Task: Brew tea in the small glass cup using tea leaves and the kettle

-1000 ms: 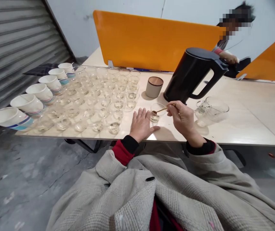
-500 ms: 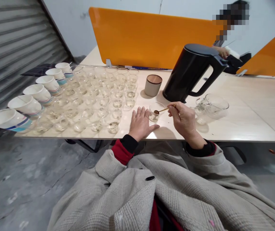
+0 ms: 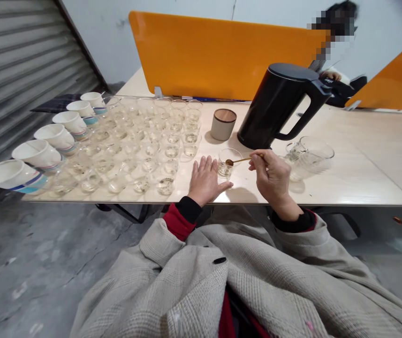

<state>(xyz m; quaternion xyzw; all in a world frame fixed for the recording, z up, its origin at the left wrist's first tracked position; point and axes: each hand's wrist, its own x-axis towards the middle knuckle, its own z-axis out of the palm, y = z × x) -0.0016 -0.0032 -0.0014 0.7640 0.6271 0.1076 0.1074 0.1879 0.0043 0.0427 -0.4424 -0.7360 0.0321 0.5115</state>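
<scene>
- Left hand (image 3: 206, 180) lies flat, fingers spread, on the pale surface (image 3: 355, 173) — holding nothing, just beside a small glass cup (image 3: 229, 161).
- Right hand (image 3: 273, 176) pinches a thin spoon (image 3: 240, 161); its bowl hovers over that cup's rim.
- Rows of glass cups (image 3: 144, 145) and paper bowls (image 3: 41, 152) stand left.
- Black kettle (image 3: 285, 105) and beige cup (image 3: 223, 124) sit farther back.
</scene>
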